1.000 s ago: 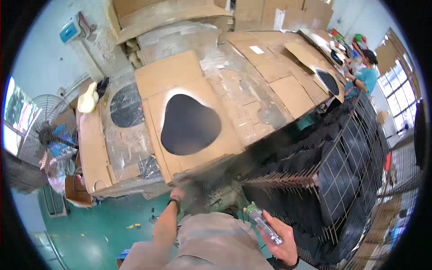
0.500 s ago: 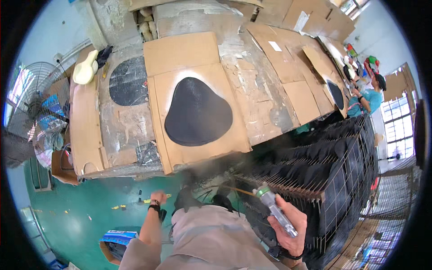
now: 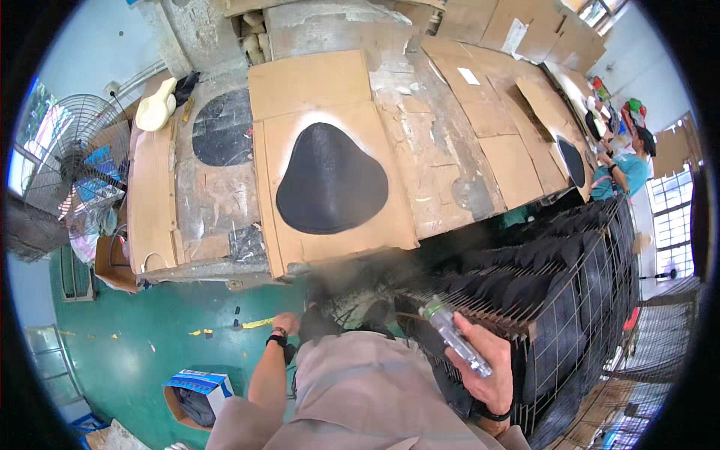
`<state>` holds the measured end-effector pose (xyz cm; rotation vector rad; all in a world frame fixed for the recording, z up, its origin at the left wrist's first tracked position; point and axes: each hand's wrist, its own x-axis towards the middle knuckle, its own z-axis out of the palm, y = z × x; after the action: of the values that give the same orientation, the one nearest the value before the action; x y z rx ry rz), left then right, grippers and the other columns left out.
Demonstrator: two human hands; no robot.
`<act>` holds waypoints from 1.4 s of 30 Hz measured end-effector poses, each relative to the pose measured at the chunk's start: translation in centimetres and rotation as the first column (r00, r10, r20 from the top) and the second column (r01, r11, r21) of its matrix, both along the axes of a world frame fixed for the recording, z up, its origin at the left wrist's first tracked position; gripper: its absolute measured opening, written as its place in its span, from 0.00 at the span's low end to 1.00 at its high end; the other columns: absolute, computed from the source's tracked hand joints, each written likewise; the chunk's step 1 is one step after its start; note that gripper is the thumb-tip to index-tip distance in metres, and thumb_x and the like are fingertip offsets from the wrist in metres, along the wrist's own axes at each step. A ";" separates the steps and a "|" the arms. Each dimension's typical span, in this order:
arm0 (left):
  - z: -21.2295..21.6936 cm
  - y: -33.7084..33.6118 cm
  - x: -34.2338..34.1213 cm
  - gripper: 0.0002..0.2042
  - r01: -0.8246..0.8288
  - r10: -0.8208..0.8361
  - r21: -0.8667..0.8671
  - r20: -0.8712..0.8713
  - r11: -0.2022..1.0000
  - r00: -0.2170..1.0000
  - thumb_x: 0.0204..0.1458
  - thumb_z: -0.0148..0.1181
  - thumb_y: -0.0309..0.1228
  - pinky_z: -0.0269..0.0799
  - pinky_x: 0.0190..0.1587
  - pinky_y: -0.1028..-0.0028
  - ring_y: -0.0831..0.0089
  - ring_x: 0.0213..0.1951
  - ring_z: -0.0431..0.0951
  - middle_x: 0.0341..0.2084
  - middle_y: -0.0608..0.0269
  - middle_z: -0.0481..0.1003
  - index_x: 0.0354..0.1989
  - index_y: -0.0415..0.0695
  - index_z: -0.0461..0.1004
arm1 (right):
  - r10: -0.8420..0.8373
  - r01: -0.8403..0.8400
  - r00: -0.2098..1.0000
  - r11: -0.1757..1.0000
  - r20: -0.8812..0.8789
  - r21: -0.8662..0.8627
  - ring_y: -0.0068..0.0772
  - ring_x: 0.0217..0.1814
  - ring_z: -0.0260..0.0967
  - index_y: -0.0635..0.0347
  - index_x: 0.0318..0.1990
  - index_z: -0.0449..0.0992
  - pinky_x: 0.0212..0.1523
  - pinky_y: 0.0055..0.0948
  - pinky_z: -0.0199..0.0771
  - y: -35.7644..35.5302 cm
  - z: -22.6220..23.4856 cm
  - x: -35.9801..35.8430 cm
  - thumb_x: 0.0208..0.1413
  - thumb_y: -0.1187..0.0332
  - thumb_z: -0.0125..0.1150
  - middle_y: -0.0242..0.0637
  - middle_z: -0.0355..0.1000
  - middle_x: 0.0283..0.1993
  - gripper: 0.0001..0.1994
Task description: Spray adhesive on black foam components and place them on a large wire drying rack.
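Note:
A black dome-shaped piece (image 3: 330,180) lies on a cardboard sheet (image 3: 390,225) on the workbench in front of me. My right hand (image 3: 491,371) grips a clear spray gun (image 3: 454,335), its nozzle pointing up toward the bench, with a faint haze of spray above it. My left hand (image 3: 287,324) hangs low near the bench's front edge, with a black watch at the wrist; whether it holds anything I cannot make out.
A wire rack (image 3: 555,300) full of black pieces stands at my right. A fan (image 3: 71,150) stands left. A cream shape (image 3: 156,105) and a dark oval patch (image 3: 223,127) sit on the bench. Another person (image 3: 622,169) works far right. An open box (image 3: 196,394) is on the green floor.
The view has shifted so the bench sits lower and closer. My right hand with the spray gun has risen slightly; my left hand stays near the bench edge.

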<state>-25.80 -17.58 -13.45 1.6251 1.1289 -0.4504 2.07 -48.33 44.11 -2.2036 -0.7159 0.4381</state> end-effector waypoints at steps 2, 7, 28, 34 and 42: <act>-2.0 -0.7 -3.7 0.10 0.342 -0.327 0.212 -0.103 0.916 0.939 0.54 0.59 0.30 0.83 0.37 0.64 0.63 0.33 0.86 0.33 0.56 0.84 0.40 0.43 0.83 | 0.077 -0.077 0.997 0.997 -0.016 0.013 0.42 0.35 0.76 0.72 0.57 0.76 0.41 0.28 0.74 -0.9 -0.2 0.6 0.46 0.79 0.70 0.50 0.78 0.37 0.26; 1.0 -2.9 -2.4 0.12 -0.472 0.384 -0.243 -0.334 0.847 0.861 0.58 0.54 0.36 0.85 0.35 0.60 0.61 0.35 0.86 0.35 0.56 0.83 0.36 0.43 0.81 | -0.168 0.167 0.982 0.986 0.091 0.017 0.49 0.38 0.79 0.70 0.59 0.75 0.43 0.32 0.77 -0.9 -1.8 0.5 0.43 0.84 0.70 0.53 0.78 0.41 0.30; 3.4 2.6 1.7 0.12 -0.236 0.231 -0.112 -0.056 0.965 0.971 0.57 0.53 0.28 0.83 0.30 0.62 0.66 0.32 0.85 0.32 0.57 0.83 0.41 0.42 0.84 | -0.113 0.111 0.987 0.994 0.113 0.025 0.44 0.39 0.78 0.71 0.60 0.75 0.43 0.32 0.76 1.7 -1.8 0.5 0.49 0.81 0.70 0.53 0.79 0.42 0.27; 3.6 0.7 1.4 0.12 -0.417 0.383 -0.160 -0.203 0.895 0.901 0.56 0.53 0.27 0.85 0.31 0.61 0.65 0.32 0.85 0.33 0.56 0.83 0.40 0.41 0.84 | -0.084 0.074 0.978 0.996 0.190 0.057 0.45 0.36 0.78 0.70 0.60 0.75 0.41 0.30 0.76 2.2 -0.7 -0.5 0.45 0.84 0.69 0.52 0.78 0.39 0.30; -1.3 1.4 0.1 0.17 0.170 -0.160 0.127 -0.086 0.977 0.983 0.60 0.51 0.40 0.81 0.44 0.62 0.57 0.37 0.86 0.31 0.56 0.85 0.37 0.43 0.84 | 0.013 -0.023 0.990 0.997 0.143 0.070 0.42 0.33 0.78 0.69 0.60 0.76 0.38 0.29 0.75 1.3 -0.1 -0.4 0.40 0.87 0.67 0.50 0.78 0.36 0.32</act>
<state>-25.68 -16.14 -14.79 1.8416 1.1037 -0.5569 1.64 -47.03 43.99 -2.1784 -0.8154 0.2610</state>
